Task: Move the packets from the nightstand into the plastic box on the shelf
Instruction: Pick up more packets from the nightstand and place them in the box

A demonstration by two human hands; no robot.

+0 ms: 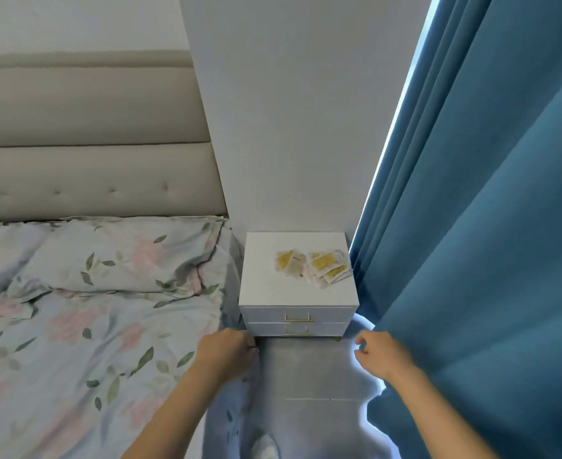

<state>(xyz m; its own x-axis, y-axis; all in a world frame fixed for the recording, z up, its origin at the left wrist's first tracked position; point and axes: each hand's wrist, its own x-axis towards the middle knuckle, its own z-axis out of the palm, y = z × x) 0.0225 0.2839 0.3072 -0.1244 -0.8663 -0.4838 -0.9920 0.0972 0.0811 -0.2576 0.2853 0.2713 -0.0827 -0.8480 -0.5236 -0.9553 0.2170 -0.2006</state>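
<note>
A person stands before a white nightstand (298, 270), left hand (226, 351) and right hand (377, 356) loosely curled, grasping nothing. The packets (312, 266) lie in 2 loose heaps beyond the fingertips, nearer the right hand, untouched; no plastic box shows.

Floral bed (84, 326), blue curtain (488, 226), perhaps grey floor (309, 376).

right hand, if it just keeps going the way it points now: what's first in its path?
Probably the nightstand. The right hand hangs empty, fingers loosely curled, pointing forward and slightly left at the lower drawer front; the packets lie higher, on top. The blue curtain hangs close on its right. Depth is unclear.
</note>
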